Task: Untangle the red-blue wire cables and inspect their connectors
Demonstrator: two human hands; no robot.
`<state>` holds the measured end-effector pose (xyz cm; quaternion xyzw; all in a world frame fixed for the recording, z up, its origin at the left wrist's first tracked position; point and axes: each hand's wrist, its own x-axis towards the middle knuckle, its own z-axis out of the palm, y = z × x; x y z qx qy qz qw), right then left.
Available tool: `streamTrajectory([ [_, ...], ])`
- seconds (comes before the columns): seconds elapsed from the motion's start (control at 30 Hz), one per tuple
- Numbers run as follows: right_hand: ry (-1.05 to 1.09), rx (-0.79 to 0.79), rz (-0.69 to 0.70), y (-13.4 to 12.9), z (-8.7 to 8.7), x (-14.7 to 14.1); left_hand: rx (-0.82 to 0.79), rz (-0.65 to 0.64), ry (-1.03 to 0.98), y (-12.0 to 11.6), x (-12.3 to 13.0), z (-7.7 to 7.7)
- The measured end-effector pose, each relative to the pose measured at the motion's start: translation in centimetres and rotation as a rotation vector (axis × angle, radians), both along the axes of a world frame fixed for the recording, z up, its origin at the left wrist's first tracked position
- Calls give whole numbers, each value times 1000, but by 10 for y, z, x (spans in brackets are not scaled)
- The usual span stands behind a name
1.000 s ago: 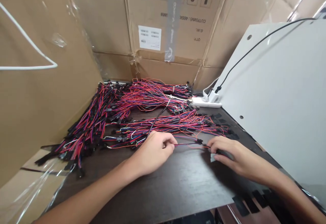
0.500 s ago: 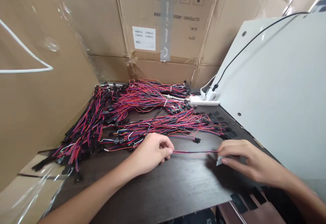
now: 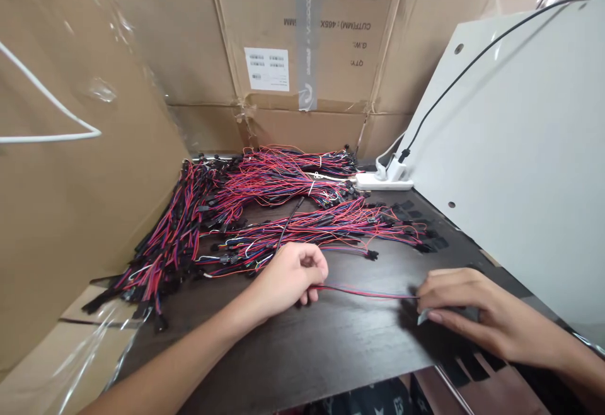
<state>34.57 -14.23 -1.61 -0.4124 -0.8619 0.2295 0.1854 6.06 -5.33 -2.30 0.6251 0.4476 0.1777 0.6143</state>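
Observation:
A thin cable of red and dark wires (image 3: 366, 294) runs between my two hands, slightly slack, just above the dark tabletop (image 3: 326, 352). My left hand (image 3: 290, 279) pinches its left end between curled fingers. At the right end, my right hand (image 3: 456, 305) is closed round the wires, its fingertips hiding their end. Under those fingertips pokes out a small pale grey piece (image 3: 422, 317), whose kind I cannot make out. Just beyond my left hand lies a loose bundle of red and dark wires (image 3: 321, 229) with black connectors.
Tied wire bundles (image 3: 278, 179) lie at the back, with another heap (image 3: 174, 226) along the left. A white power strip (image 3: 384, 182) with plugs sits back right, by a white panel (image 3: 524, 150). Cardboard (image 3: 189, 43) walls the back and left. The table's front edge is near my right hand.
My right hand has moved a little right and nearer to me, still holding the wires. The wires between my hands now slope and sag slightly. The whole view has shifted a little.

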Motion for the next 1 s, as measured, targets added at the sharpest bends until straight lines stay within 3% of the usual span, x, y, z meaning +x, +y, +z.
streamTrajectory([
  [0.1, 10, 33, 14, 1, 3, -1, 49, -27, 43, 0, -2, 0],
  [0.23, -36, 83, 4, -1, 7, -1, 283, -175, 166, -1, -4, 0],
  [0.37, -92, 155, 5, -8, 12, -5, 495, -243, 257, -8, -3, 5],
  [0.47, -119, 208, -4, -15, 20, -13, 581, -305, 256, -13, 0, 11],
  [0.63, -119, 248, 6, -17, 28, -22, 536, -373, 240, -18, 4, 17],
  [1.0, -92, 282, -30, -17, 20, -19, 440, -373, 250, -20, 7, 18],
])
